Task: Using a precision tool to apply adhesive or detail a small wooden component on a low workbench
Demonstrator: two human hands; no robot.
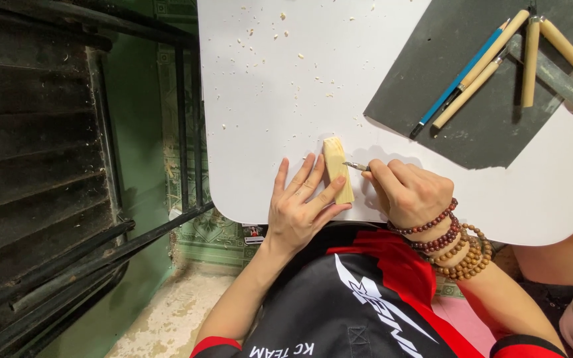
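Your left hand (298, 211) pins the wood block (337, 168), fingers spread; right hand (409, 192) pinches the carving knife (355, 166) at its edge. Few chips (286, 46) beyond the block; it looks barely shaped.

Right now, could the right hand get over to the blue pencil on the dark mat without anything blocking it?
Probably yes. The right hand holds a small carving knife against the wood block, and only bare white table lies between it and the blue pencil.

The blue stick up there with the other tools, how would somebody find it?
Start at the dark grey mat on the white table's far right corner. Several wooden-handled carving tools lie there. The thin blue pencil lies slanted at their left edge, the only blue one.
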